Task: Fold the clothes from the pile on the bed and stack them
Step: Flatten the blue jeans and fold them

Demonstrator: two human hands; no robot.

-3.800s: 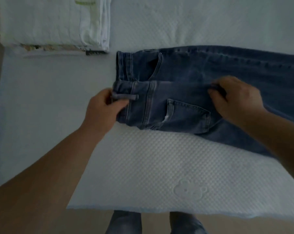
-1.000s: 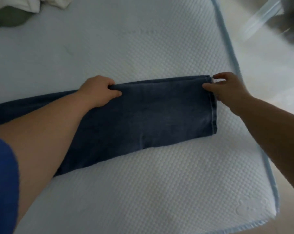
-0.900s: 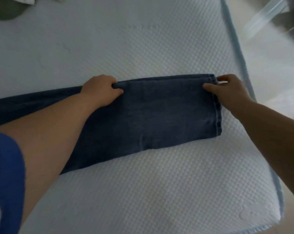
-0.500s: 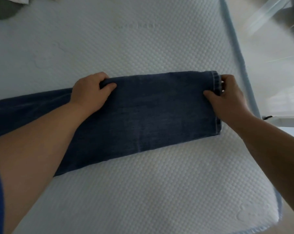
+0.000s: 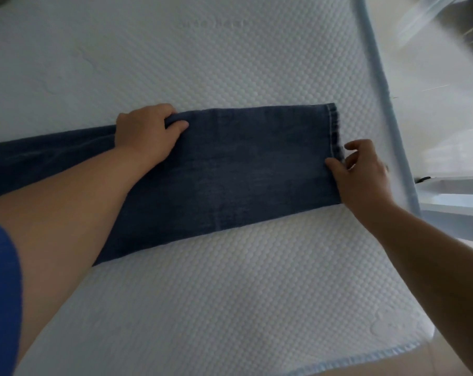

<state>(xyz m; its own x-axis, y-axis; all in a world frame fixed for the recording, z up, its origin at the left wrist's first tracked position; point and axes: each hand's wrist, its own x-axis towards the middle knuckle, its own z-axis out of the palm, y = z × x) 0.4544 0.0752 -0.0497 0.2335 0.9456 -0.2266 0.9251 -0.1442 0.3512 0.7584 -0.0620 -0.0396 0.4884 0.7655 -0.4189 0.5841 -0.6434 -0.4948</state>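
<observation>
dark blue jeans (image 5: 243, 169) lie flat across a white textured mattress (image 5: 230, 308), legs stacked and stretching from the left edge to their hems on the right, near the mattress's light blue piped edge (image 5: 379, 85). the person's left hand (image 5: 145, 131) grasps the far edge of the denim, fingers curled over it and thumb on top. the right hand (image 5: 363, 169) is at the hem (image 5: 333, 131), thumb pressed on the cloth, fingers loosely bent just beside it. a blue sleeve (image 5: 0, 289) shows at the near left.
</observation>
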